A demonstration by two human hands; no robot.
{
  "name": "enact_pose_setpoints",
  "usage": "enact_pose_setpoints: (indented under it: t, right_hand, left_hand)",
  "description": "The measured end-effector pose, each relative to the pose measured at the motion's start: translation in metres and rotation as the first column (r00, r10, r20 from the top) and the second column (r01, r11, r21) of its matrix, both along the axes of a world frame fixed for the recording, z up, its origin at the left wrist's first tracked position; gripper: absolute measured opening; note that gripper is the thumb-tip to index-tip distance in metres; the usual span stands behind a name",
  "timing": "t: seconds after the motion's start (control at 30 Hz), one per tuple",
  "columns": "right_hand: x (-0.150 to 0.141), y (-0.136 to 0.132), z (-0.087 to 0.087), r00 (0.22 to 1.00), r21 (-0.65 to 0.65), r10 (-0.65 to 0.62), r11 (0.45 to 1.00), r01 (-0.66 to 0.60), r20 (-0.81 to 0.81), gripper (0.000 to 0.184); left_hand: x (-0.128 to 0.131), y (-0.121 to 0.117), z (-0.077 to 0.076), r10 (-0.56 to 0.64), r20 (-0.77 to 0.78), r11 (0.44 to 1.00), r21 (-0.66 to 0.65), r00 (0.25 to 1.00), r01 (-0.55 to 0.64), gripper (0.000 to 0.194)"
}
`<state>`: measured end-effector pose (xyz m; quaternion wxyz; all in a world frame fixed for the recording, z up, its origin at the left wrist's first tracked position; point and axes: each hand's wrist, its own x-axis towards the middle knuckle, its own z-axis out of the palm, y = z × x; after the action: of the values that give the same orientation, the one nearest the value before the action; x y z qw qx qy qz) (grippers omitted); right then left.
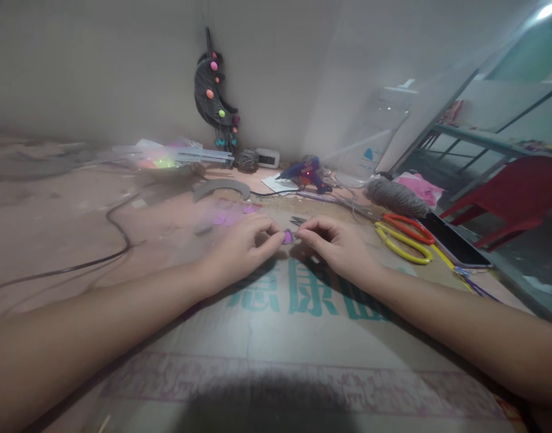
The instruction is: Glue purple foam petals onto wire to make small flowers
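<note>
Between my two hands is a small purple piece with a greyish edge (pixel 288 237), too small to name more exactly. My left hand (pixel 257 237) pinches it from the left with thumb and forefinger. From the other side, the thumb and forefinger of my right hand (pixel 332 239) are closed at its right edge; whether they grip the piece or something finer there is hidden. Just behind the right fingertips show dark pointed tips (pixel 297 221). Purple scraps (pixel 224 216) lie beyond my left hand. Both hands are over a printed cardboard sheet (pixel 258 343).
A glue gun (pixel 309 173) with a red light stands at the back, near a grey yarn ball (pixel 248 160). Red-and-yellow-handled scissors (pixel 404 237) and a phone (pixel 454 240) lie right. A dark cable (pixel 122 240) crosses the left. A grey crescent ornament (pixel 208 90) hangs on the wall.
</note>
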<state>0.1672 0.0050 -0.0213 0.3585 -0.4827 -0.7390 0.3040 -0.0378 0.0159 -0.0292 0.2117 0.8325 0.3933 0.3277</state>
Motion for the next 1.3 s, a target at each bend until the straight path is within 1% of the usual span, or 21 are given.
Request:
enact_pose_setpoints:
  t: [0.1, 0.17, 0.33, 0.43, 0.53, 0.57, 0.63, 0.67, 0.73, 0.77, 0.93, 1.1, 1.3]
  right_hand:
    - [0.000, 0.000, -0.001, 1.000, -0.026, 0.005, 1.000, -0.005, -0.025, 0.018]
    - [0.000, 0.000, -0.002, 1.000, -0.018, 0.007, 1.000, -0.007, -0.015, 0.019]
    - [0.004, 0.005, -0.002, 0.998, 0.131, -0.009, 0.991, 0.002, 0.057, 0.029]
    - [0.007, 0.006, -0.001, 0.999, 0.173, -0.040, 0.984, 0.035, 0.029, 0.033]
    - [0.007, 0.007, -0.002, 0.997, 0.199, -0.065, 0.977, 0.072, -0.044, 0.036]
    - [0.007, 0.007, -0.003, 0.995, 0.186, -0.069, 0.979, 0.081, -0.069, 0.037]
    - [0.007, 0.008, -0.006, 0.992, 0.114, -0.068, 0.990, 0.080, -0.106, 0.037]
    - [0.007, 0.009, -0.008, 0.991, 0.075, -0.061, 0.995, 0.070, -0.115, 0.038]
    - [0.005, 0.011, -0.011, 0.993, 0.038, -0.038, 0.998, 0.043, -0.109, 0.038]
    - [0.005, 0.012, -0.013, 0.995, 0.037, -0.024, 0.999, 0.028, -0.096, 0.038]
    - [0.003, 0.013, -0.016, 0.999, 0.072, 0.032, 0.997, -0.029, -0.039, 0.034]
    - [0.005, 0.012, -0.015, 0.998, 0.047, 0.048, 0.998, -0.046, -0.042, 0.034]
    - [0.005, 0.014, -0.017, 0.996, 0.028, 0.061, 0.998, -0.059, -0.063, 0.035]
  left_hand:
    - [0.000, -0.001, 0.001, -0.020, 0.007, 1.000, -0.022, 1.000, 0.021, 0.025]
    - [0.000, -0.001, 0.001, -0.021, 0.014, 0.999, -0.043, 1.000, 0.022, 0.025]
    - [-0.001, -0.001, -0.001, 0.018, 0.051, 0.995, -0.097, 0.999, -0.013, 0.026]
    - [-0.001, -0.001, -0.001, 0.040, 0.056, 0.996, -0.079, 0.998, -0.036, 0.026]
    - [0.000, -0.002, 0.001, 0.056, 0.063, 0.995, -0.091, 0.996, -0.050, 0.025]
    - [0.001, -0.002, 0.001, 0.052, 0.071, 0.995, -0.091, 0.996, -0.045, 0.025]
    - [0.002, -0.002, 0.001, 0.051, 0.080, 0.995, -0.090, 0.995, -0.044, 0.025]
    - [0.002, -0.001, 0.000, 0.050, 0.092, 0.995, -0.094, 0.995, -0.041, 0.023]
    - [0.003, 0.000, -0.001, 0.069, 0.102, 0.994, -0.091, 0.992, -0.060, 0.024]
    - [0.003, 0.000, -0.002, 0.084, 0.106, 0.993, -0.096, 0.991, -0.074, 0.024]
    - [0.002, 0.001, -0.003, 0.085, 0.119, 0.988, -0.139, 0.989, -0.068, 0.026]
    - [0.002, 0.002, -0.002, 0.095, 0.104, 0.987, -0.142, 0.990, -0.080, 0.025]
    - [0.003, 0.002, -0.002, 0.109, 0.093, 0.979, -0.185, 0.990, -0.090, 0.028]
